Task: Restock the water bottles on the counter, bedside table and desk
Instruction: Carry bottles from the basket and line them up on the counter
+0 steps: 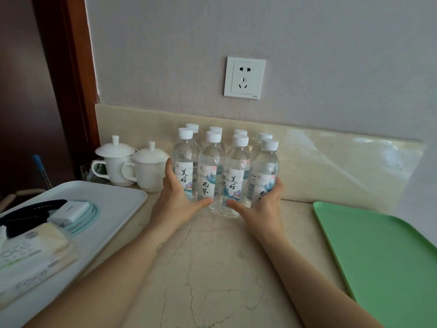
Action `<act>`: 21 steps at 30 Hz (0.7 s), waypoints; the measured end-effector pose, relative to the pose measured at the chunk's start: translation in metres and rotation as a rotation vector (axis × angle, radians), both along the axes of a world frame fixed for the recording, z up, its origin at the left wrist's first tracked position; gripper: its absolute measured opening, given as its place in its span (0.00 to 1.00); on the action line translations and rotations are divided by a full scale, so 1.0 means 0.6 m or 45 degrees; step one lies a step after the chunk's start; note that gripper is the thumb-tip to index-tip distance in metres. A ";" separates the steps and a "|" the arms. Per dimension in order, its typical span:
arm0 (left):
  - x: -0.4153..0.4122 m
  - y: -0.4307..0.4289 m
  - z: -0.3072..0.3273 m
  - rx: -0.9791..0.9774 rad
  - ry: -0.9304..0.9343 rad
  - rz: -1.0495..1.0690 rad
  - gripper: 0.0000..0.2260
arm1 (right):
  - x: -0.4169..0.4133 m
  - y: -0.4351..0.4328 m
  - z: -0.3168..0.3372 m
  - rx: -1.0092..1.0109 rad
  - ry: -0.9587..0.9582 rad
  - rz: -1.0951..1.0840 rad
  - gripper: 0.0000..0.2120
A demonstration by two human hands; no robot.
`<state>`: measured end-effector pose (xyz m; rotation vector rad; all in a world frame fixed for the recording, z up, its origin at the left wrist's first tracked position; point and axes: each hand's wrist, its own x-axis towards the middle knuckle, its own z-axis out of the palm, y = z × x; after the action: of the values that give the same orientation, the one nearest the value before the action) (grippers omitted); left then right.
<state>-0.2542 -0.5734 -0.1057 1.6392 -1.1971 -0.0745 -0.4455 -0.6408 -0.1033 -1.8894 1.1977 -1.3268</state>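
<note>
Several clear water bottles [224, 166] with white caps and printed labels stand upright in two tight rows on the beige marble counter [212, 256], close to the back wall. My left hand [176, 197] presses against the left side of the front row, fingers around the leftmost bottle [185, 162]. My right hand [262, 204] cups the rightmost front bottle [264, 171] from the right. Both thumbs lie along the bases of the front bottles. The group is squeezed between my two hands.
Two white lidded cups [132, 164] stand left of the bottles. A white tray [113, 197] at the left holds a black device, a cable and packets. A green tray [383, 261] lies at the right. A wall socket [244, 77] is above the bottles.
</note>
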 end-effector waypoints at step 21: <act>0.044 0.008 0.007 0.135 0.033 -0.252 0.63 | -0.056 -0.009 0.011 0.213 -0.021 0.199 0.32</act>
<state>-0.2279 -0.5683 -0.1016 1.6011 -1.3521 -0.2870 -0.4790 -0.6464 -0.0969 -1.8089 1.0930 -1.1217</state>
